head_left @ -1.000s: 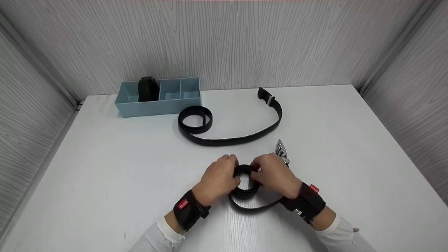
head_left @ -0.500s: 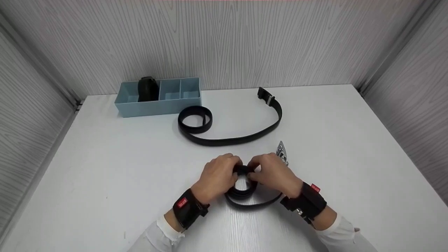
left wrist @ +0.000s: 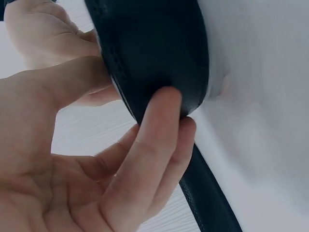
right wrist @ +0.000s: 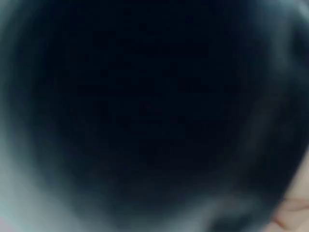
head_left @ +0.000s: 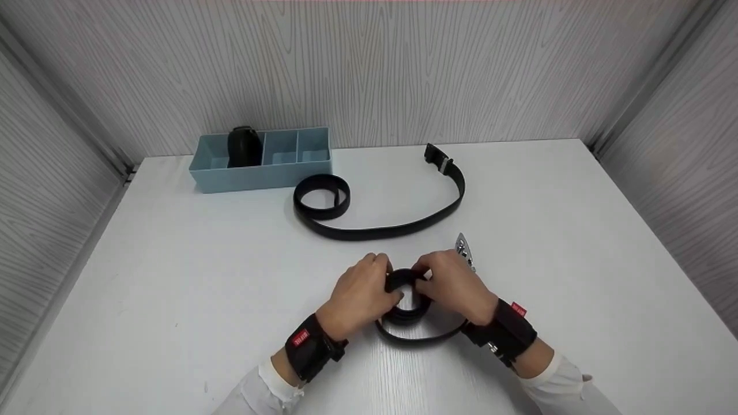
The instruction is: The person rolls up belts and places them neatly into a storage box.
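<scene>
A black belt (head_left: pixel 406 317) is wound into a coil near the front of the table, its loose outer length curving round to the right. My left hand (head_left: pixel 358 300) grips the coil's left side, thumb inside the ring. In the left wrist view, its fingers (left wrist: pixel 161 121) press the outer face of the strap. From the right, my right hand (head_left: pixel 458 288) pinches the coil's upper right wall. Just beyond that hand the belt's silver buckle (head_left: pixel 463 248) shows, partly hidden. A dark blur fills most of the right wrist view, with a bit of skin at its lower right.
Another black belt (head_left: pixel 369 234) lies farther back, coiled at its left end, with its buckle end (head_left: pixel 439 158) at the upper right. Against the back wall stands a blue divided box (head_left: pixel 259 180); a black rounded item (head_left: pixel 244 148) sits in one compartment.
The coil and both hands' fingertips shift slightly left, then back right. Both hands keep their hold on the coil. The other belt and the box stay put.
</scene>
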The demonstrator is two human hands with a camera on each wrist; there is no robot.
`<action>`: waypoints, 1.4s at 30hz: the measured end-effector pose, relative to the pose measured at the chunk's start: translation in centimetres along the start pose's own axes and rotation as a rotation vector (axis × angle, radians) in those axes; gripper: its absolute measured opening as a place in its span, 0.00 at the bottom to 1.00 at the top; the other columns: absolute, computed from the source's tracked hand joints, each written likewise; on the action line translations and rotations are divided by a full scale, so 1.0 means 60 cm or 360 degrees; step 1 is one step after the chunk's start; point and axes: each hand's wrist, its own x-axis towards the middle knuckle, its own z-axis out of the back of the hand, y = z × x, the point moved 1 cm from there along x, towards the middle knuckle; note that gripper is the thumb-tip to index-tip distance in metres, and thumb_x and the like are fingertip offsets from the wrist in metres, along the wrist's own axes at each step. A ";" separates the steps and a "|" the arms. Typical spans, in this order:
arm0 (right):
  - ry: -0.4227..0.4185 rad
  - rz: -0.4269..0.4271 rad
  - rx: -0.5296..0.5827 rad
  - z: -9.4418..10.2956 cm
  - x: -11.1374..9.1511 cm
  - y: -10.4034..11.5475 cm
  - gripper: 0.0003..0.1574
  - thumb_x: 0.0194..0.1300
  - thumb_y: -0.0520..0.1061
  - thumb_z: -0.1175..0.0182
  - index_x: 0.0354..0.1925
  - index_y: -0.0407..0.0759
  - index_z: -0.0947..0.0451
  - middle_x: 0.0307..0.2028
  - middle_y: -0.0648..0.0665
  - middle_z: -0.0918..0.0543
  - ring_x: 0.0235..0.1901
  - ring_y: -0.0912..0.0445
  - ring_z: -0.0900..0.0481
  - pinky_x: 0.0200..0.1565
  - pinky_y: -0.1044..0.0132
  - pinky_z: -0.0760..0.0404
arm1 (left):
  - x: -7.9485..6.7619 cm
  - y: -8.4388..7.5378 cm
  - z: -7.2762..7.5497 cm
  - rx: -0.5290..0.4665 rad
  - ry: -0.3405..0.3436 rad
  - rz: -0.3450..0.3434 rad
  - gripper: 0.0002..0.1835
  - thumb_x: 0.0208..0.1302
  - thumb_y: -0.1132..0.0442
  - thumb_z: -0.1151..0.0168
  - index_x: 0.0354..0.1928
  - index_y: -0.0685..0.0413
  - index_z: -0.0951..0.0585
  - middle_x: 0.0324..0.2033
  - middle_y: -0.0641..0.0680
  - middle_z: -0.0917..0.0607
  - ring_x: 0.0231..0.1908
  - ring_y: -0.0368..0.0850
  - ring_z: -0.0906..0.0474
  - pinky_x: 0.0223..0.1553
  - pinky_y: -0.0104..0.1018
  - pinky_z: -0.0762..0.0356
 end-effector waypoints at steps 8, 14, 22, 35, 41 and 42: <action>0.0073 -0.0033 0.0085 0.001 0.001 -0.002 0.07 0.55 0.37 0.30 0.36 0.41 0.11 0.30 0.50 0.12 0.23 0.61 0.22 0.28 0.64 0.23 | 0.004 0.007 0.004 0.0069 -0.0022 -0.0103 0.10 0.58 0.72 0.32 0.41 0.60 0.20 0.38 0.56 0.20 0.40 0.53 0.20 0.41 0.48 0.21; 0.0090 -0.0026 0.0142 0.003 0.002 -0.001 0.10 0.57 0.38 0.31 0.40 0.41 0.11 0.33 0.50 0.12 0.26 0.60 0.22 0.28 0.65 0.25 | 0.007 0.010 0.005 0.0127 -0.0098 -0.0231 0.10 0.59 0.74 0.33 0.41 0.57 0.16 0.38 0.54 0.16 0.40 0.51 0.17 0.40 0.48 0.19; 0.0247 0.0030 0.0031 0.015 0.012 0.013 0.05 0.58 0.36 0.30 0.36 0.41 0.11 0.32 0.50 0.11 0.29 0.60 0.20 0.31 0.63 0.22 | 0.010 0.009 0.002 0.0130 -0.0112 -0.0305 0.12 0.61 0.75 0.34 0.41 0.52 0.11 0.36 0.50 0.13 0.41 0.46 0.16 0.39 0.45 0.18; 0.0299 0.0064 -0.0056 0.013 0.056 0.016 0.04 0.52 0.33 0.30 0.30 0.39 0.12 0.22 0.52 0.15 0.23 0.60 0.23 0.29 0.65 0.25 | 0.031 0.028 0.008 0.0055 -0.0156 -0.0115 0.08 0.61 0.68 0.28 0.42 0.57 0.14 0.36 0.52 0.13 0.37 0.47 0.18 0.36 0.47 0.20; 0.0222 0.0017 -0.0076 0.012 0.064 0.013 0.02 0.54 0.35 0.28 0.30 0.39 0.12 0.23 0.51 0.15 0.23 0.59 0.21 0.29 0.63 0.23 | 0.049 0.035 0.030 -0.0009 -0.0005 0.0099 0.13 0.57 0.64 0.25 0.41 0.61 0.18 0.34 0.53 0.20 0.33 0.47 0.24 0.36 0.42 0.25; 0.0217 0.0006 -0.0073 0.012 0.064 0.012 0.02 0.54 0.35 0.28 0.30 0.39 0.12 0.23 0.51 0.14 0.23 0.59 0.21 0.29 0.63 0.23 | 0.051 0.035 0.033 -0.0027 0.0021 0.0107 0.13 0.56 0.65 0.25 0.40 0.61 0.18 0.34 0.53 0.20 0.32 0.47 0.24 0.35 0.42 0.25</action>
